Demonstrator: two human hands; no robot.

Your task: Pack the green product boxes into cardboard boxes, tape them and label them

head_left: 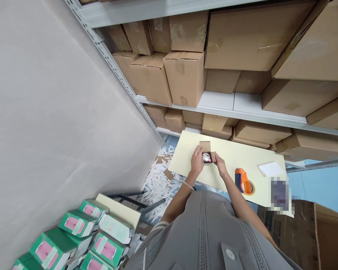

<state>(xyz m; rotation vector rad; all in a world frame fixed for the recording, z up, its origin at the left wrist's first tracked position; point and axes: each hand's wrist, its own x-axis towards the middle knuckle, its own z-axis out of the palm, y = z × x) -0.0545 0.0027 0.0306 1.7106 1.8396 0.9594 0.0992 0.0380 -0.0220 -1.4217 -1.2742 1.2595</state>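
A small open cardboard box (205,146) is on the pale yellow table (186,146), with its back flap standing up. Inside it shows a shiny, silvery item (206,157) with a bit of pink; its kind I cannot make out. My left hand (197,160) is closed around the left side of the box. With my right hand (221,165) I grip the box's right flap between thumb and fingers. To the right of my right hand lies an orange and dark blue tape dispenser (243,180) with a roll of tape.
A white card (270,169) and a blurred-out item (280,193) lie at the table's right. Behind rise metal shelves (242,107) with cardboard cartons (184,77). Green boxes (46,247) are stacked at lower left; white paper strips (157,183) cover the floor. A large carton (301,228) stands lower right.
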